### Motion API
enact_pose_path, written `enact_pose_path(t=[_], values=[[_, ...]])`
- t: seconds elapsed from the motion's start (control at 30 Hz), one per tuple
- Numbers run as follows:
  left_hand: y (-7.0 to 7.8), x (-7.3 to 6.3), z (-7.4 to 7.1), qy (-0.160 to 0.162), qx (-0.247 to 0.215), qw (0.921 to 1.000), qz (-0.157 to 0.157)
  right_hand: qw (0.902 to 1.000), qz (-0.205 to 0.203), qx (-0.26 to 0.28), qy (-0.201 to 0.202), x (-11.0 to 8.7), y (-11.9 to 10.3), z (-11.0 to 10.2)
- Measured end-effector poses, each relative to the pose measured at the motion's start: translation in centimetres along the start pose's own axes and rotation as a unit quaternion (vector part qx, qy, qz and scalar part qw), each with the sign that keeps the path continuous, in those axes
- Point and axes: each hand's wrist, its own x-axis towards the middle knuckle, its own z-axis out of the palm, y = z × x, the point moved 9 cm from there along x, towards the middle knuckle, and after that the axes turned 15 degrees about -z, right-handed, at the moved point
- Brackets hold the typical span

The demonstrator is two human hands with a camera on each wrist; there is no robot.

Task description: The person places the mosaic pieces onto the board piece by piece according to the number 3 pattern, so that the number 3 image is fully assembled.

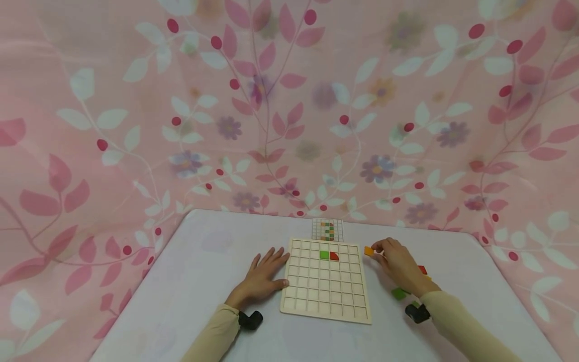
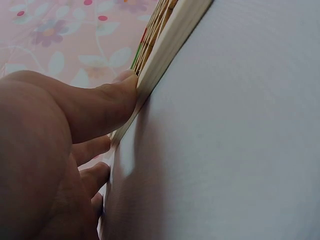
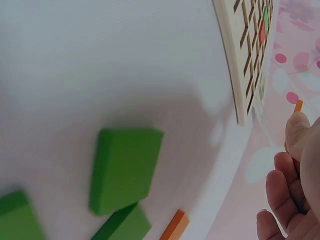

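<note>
A wooden grid board (image 1: pixel 307 291) lies on the white table, with a green square tile (image 1: pixel 324 255) and a red tile with one rounded side (image 1: pixel 334 256) side by side in its upper cells. My left hand (image 1: pixel 262 280) lies spread at the board's left edge; in the left wrist view its thumb (image 2: pixel 107 107) touches the board's side. Just off the board's upper right edge, my right hand (image 1: pixel 398 264) pinches an orange tile (image 1: pixel 369 251) between thumb and fingers. Only a thin edge of that tile shows in the right wrist view.
Behind the board lies a printed pattern card (image 1: pixel 327 230) with coloured cells. Loose green tiles (image 3: pixel 127 167), an orange tile (image 3: pixel 175 226) and a red tile (image 1: pixel 422 270) lie on the table near my right wrist. A pink floral cloth (image 1: pixel 289 100) hangs behind the table.
</note>
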Motion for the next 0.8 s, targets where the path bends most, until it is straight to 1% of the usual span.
enact_pose_path(t=[0.17, 0.27, 0.33, 0.5, 0.6, 0.7, 0.8], values=[[-0.1, 0.1, 0.0, 0.005, -0.012, 0.9999, 0.01, 0.9995, 0.007, 0.023, -0.018, 1.5, -0.4, 1.4], [-0.2, 0.1, 0.1, 0.011, -0.028, 0.9994, 0.02, 0.9988, 0.012, 0.036, -0.032, 2.2, -0.6, 2.3], [-0.4, 0.2, 0.4, 0.013, -0.027, 0.9993, 0.021, 0.9983, 0.013, 0.041, -0.039, 2.5, -0.8, 2.9], [-1.3, 0.7, 1.3, 0.019, -0.012, 0.9997, 0.011, 0.9972, 0.009, 0.049, -0.056, 3.5, -1.6, 4.0], [-1.7, 0.9, 1.5, 0.02, -0.008, 0.9997, 0.005, 0.9964, 0.0, 0.052, -0.066, 4.2, -2.1, 4.6], [-1.6, 0.8, 1.3, 0.022, -0.01, 0.9997, 0.008, 0.9958, -0.009, 0.061, -0.067, 5.0, -2.5, 5.2], [-1.1, 0.5, 0.9, 0.023, -0.019, 0.9994, 0.018, 0.9952, -0.011, 0.075, -0.063, 5.5, -2.7, 5.7]])
